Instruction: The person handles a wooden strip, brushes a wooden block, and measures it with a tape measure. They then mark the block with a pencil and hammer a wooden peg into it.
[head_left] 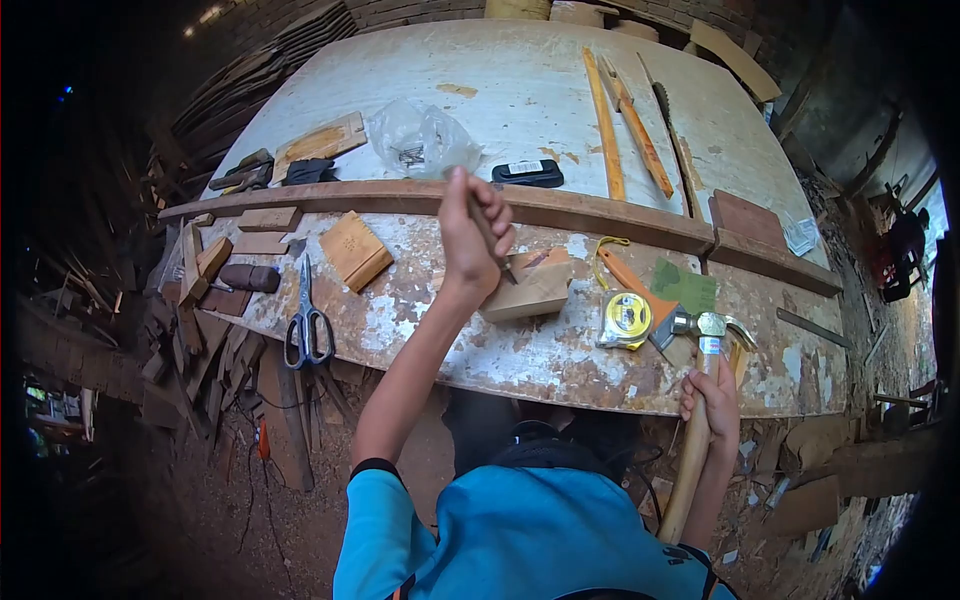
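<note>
My left hand (470,240) is wrapped round a slim dark chisel (487,228). The chisel stands tilted, its lower end meeting a pale wood block (532,297) near the bench's front edge. In my right hand (712,398) is a claw hammer (685,470), gripped on its wooden handle below the metal head. The hammer's head is above the bench edge, right of the block. Between the block and the hammer lie a yellow tape measure (627,318) and an orange-handled tool (633,282), whose far end is partly hidden.
A long wooden rail (350,197) runs across the worn bench (430,345). Scissors (308,315), a square wood block (356,250) and offcuts lie left. Behind the rail are a plastic bag of nails (415,145), a black case (527,174) and wooden strips (604,125).
</note>
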